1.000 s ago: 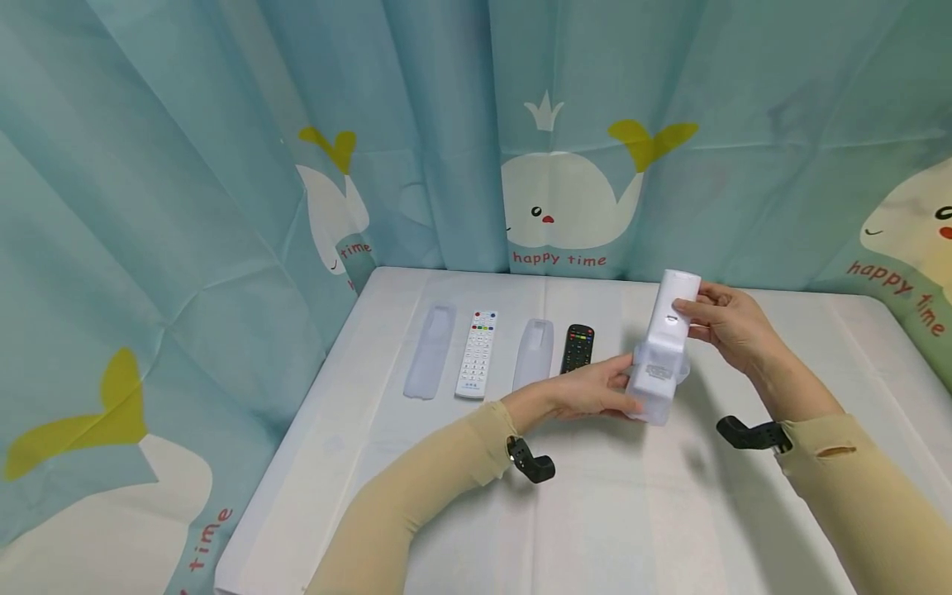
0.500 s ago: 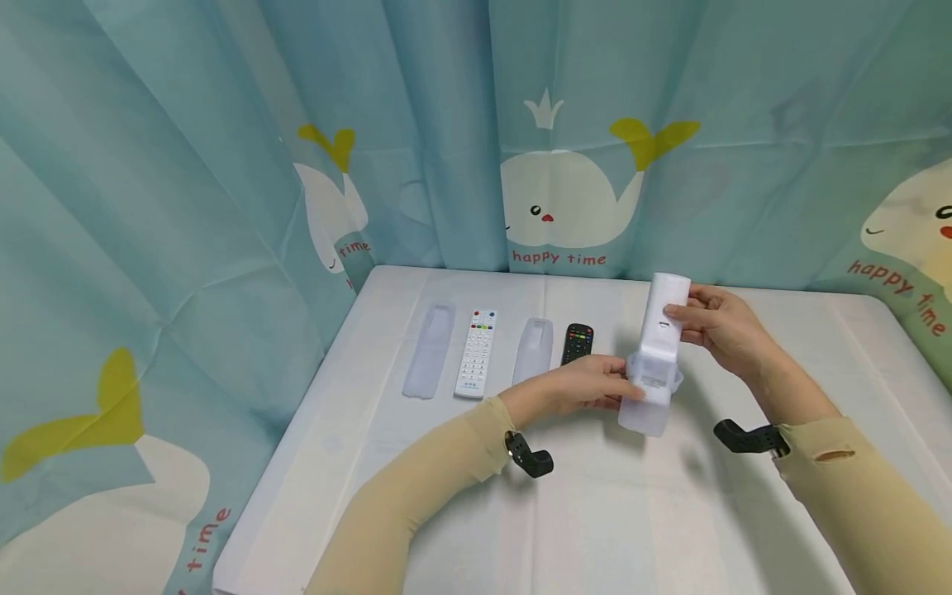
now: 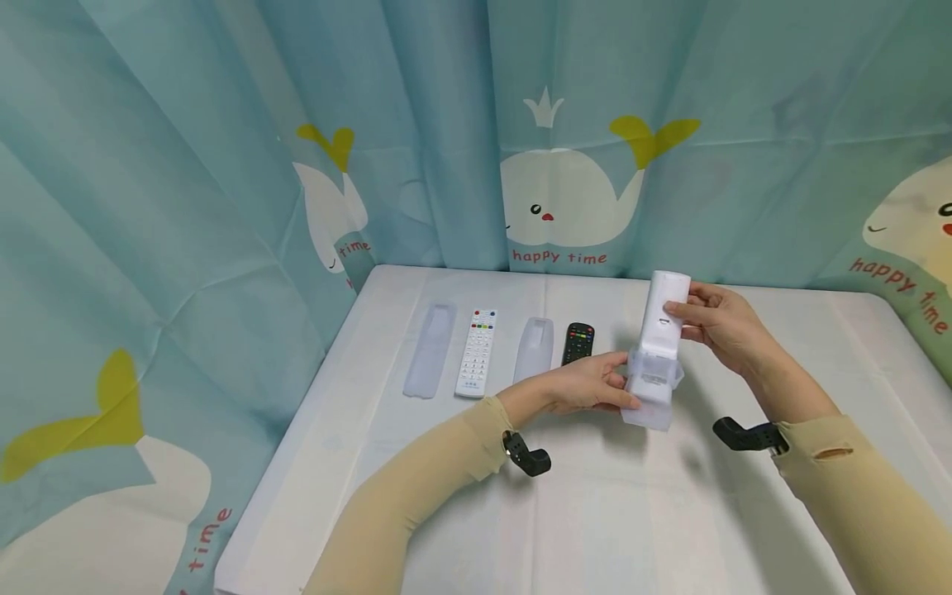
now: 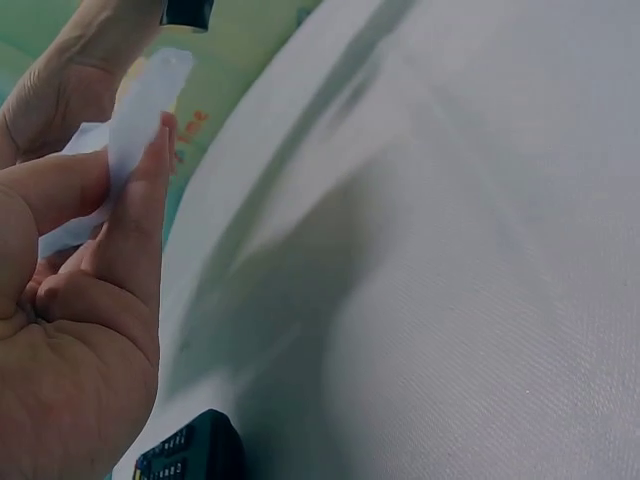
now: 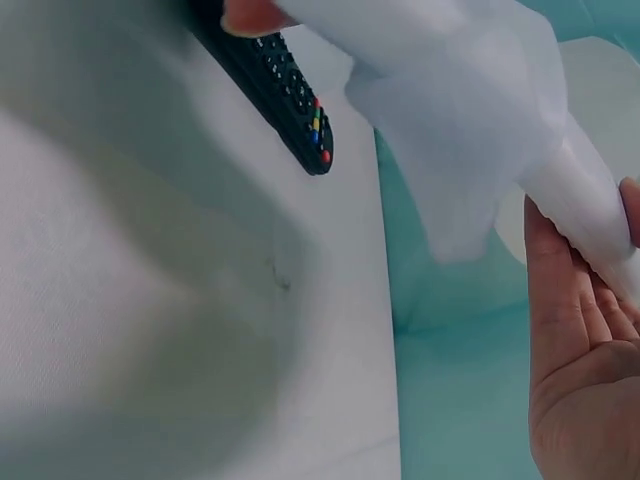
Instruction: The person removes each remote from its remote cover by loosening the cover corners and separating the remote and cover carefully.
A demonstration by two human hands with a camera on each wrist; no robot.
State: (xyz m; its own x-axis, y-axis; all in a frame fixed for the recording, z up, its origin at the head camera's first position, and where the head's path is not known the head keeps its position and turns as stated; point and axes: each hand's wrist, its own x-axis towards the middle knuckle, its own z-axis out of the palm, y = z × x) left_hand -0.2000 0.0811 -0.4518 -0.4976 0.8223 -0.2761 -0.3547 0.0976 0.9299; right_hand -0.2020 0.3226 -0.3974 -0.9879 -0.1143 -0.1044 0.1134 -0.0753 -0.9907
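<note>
A white remote control [image 3: 664,326] is held above the right part of the table, its back side up. Its lower part sits inside a translucent remote cover [image 3: 645,416], whose edge flares around it. My left hand [image 3: 583,385] pinches the cover between thumb and fingers; the left wrist view shows the cover [image 4: 143,115] edge-on there. With thumb and fingers, my right hand [image 3: 725,329] grips the upper end of the remote. In the right wrist view the white remote [image 5: 580,195] comes out of the cover [image 5: 460,130] toward that hand. The remote's button side is hidden.
Left of my hands lie a black remote [image 3: 578,343], a translucent cover [image 3: 533,351], a white remote [image 3: 477,353] and another cover [image 3: 429,351], in a row. My left forearm passes in front of them. A whale-print curtain [image 3: 446,165] hangs behind the table [image 3: 595,529].
Both hands have shifted slightly left with the remote and cover, most of it in the first half second. The remote still sticks out of the cover. The row of things has stayed put.
</note>
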